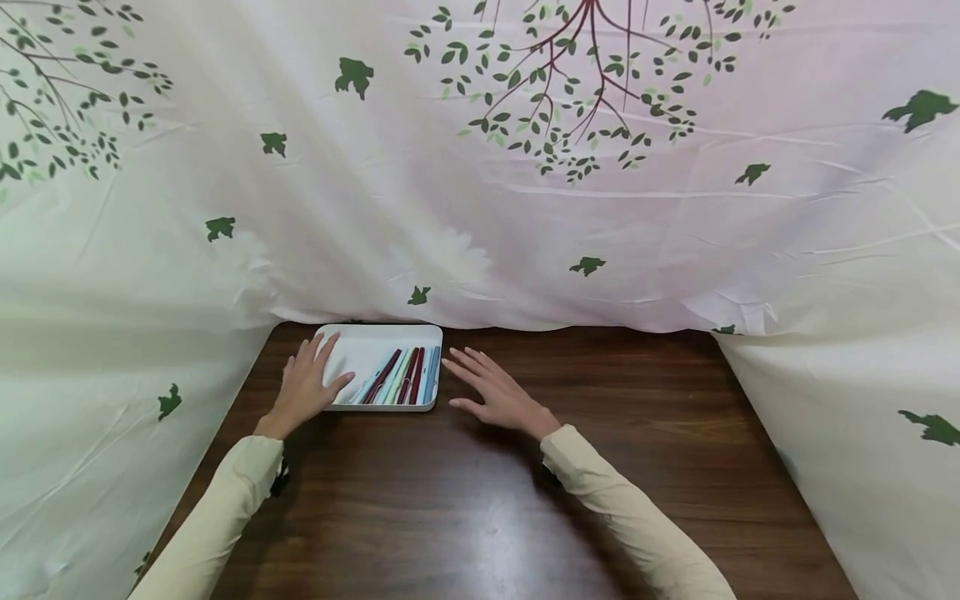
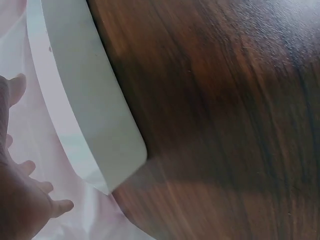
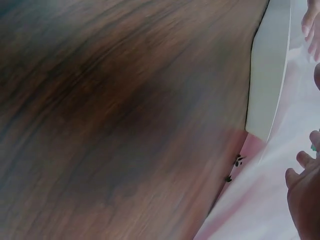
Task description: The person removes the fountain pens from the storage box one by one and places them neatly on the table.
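A shallow white tray (image 1: 352,340) lies at the far left of the table, with several slim pens (image 1: 405,377) side by side in its right part. Dark red, light blue, pale green and blue ones show among them. My left hand (image 1: 303,387) is spread over the tray's left end, holding nothing; whether it touches the rim I cannot tell. Just right of the tray, my right hand (image 1: 498,396) reaches toward its edge with fingers extended and nothing in them. Both wrist views show the tray's outer side wall (image 2: 95,100) near the fingers.
The dark brown wooden table (image 1: 637,467) stretches in front and to the right of the tray. A pale cloth (image 1: 510,233) printed with leaves and birds hangs behind the table and along both sides. The tray stands close to the back cloth.
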`<control>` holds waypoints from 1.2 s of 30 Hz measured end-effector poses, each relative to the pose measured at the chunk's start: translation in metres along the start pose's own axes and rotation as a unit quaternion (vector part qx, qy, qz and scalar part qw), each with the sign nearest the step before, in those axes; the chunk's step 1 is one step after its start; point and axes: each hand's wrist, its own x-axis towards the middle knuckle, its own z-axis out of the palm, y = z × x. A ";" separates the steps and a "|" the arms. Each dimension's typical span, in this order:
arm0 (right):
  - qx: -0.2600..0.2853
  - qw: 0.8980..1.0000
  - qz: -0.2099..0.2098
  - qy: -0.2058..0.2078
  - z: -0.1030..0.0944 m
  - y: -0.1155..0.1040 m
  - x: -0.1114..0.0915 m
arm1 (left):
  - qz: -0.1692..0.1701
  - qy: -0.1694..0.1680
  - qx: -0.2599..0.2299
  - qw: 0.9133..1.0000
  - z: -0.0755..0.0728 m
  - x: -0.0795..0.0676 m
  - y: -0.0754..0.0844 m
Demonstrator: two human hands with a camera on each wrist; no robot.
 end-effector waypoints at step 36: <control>0.085 0.996 0.002 -0.031 0.017 -0.032 0.020 | -0.208 -0.125 -0.145 0.959 -0.013 0.002 -0.040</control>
